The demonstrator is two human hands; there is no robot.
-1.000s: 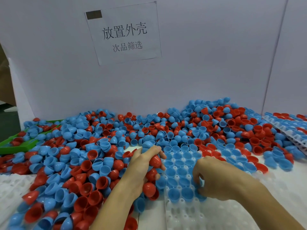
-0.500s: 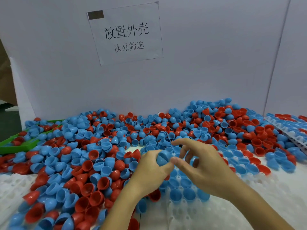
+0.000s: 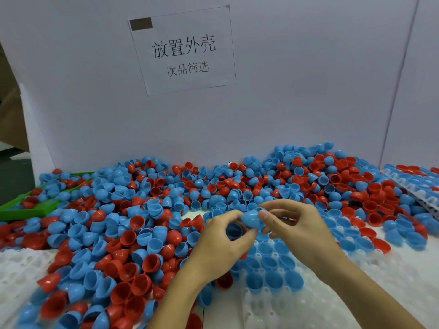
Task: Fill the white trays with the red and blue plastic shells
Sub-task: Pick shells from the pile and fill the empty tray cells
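I see a paper sign (image 3: 183, 52) with printed characters taped to the white board (image 3: 297, 91), and a green bin (image 3: 26, 208) at far left.

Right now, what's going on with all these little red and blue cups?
A person is sorting plastic shells into white trays. Both hands meet above the white tray: the left hand and the right hand pinch one blue shell between their fingertips. The tray's far rows already hold blue shells; its near pockets are bare. A big loose pile of red and blue shells covers the table behind and to the left.
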